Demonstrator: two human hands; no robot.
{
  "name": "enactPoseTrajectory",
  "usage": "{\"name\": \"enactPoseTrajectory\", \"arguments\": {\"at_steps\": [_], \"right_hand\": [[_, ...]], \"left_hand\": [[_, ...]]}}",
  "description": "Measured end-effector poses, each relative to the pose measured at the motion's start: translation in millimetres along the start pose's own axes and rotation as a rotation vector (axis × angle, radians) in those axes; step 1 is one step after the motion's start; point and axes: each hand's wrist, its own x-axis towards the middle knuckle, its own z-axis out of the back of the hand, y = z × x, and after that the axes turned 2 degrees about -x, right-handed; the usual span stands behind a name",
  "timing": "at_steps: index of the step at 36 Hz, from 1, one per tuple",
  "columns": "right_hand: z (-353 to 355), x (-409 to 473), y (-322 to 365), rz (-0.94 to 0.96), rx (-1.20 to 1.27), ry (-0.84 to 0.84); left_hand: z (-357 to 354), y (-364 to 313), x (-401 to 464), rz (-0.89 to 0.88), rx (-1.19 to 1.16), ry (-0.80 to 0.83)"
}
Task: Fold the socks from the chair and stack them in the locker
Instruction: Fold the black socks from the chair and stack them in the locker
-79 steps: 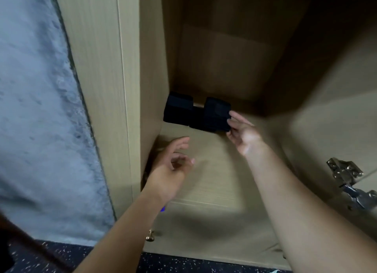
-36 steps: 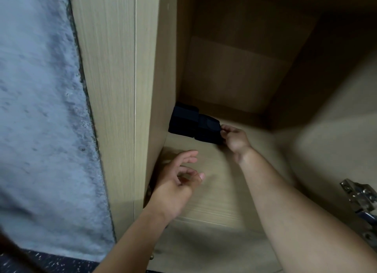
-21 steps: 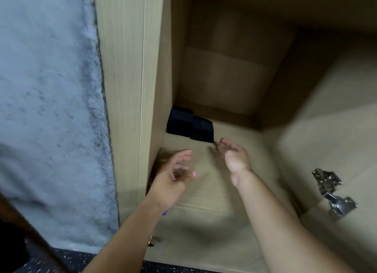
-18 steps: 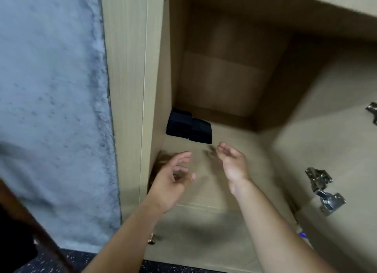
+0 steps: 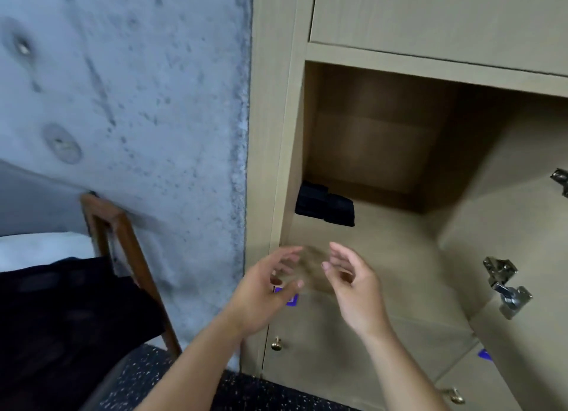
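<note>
socks [image 5: 324, 208]: folded, far-left locker [image 5: 384, 226] corner
left hand [image 5: 261, 291], right hand [image 5: 353, 287]: grip released, empty
tip: probably grab the next pair off the chair [image 5: 123, 257]

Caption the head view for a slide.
Folded dark socks sit in the open locker; both empty hands hover outside.

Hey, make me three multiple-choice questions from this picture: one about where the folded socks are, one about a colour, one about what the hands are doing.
1. Where do the folded socks lie in the locker?
A. back left corner
B. front right corner
C. hanging from the hinge

2. What colour are they?
A. white
B. dark, near black
C. red

3. What are the left hand and right hand holding?
A. a sock each
B. the brass knob
C. nothing

Answers:
1 A, they sit against the left wall at the back.
2 B, they look almost black.
3 C, both hands hover open in front of the shelf.
</note>
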Motion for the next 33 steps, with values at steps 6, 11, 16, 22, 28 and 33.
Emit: {"name": "enactPoseTrajectory", "arguments": {"at_steps": [6,11,16,22,28,33], "right_hand": [[-30.2,-28.9,17.9,0.090,-0.011,0.132],[-59.4,-50.0,27.7,0.151,-0.032,0.249],[-85.4,-68.5,43.1,0.203,-0.034,0.342],[-111.2,-84.3,58.5,0.275,-0.019,0.441],[-130.5,-91.5,68.9,0.308,-0.010,0.494],[-147.4,-96.7,76.3,0.330,0.013,0.537]], "left_hand": [[38.4,-4.8,-43.7,0.038,0.076,-0.084],[65.6,-9.9,-84.4,0.066,0.221,-0.150],[91.5,-6.6,-123.5,0.093,0.303,-0.236],[121.9,-3.8,-159.9,0.119,0.335,-0.385],[148.6,-2.6,-188.1,0.177,0.442,-0.572],[172.1,1.0,-220.3,0.245,0.551,-0.750]]}}
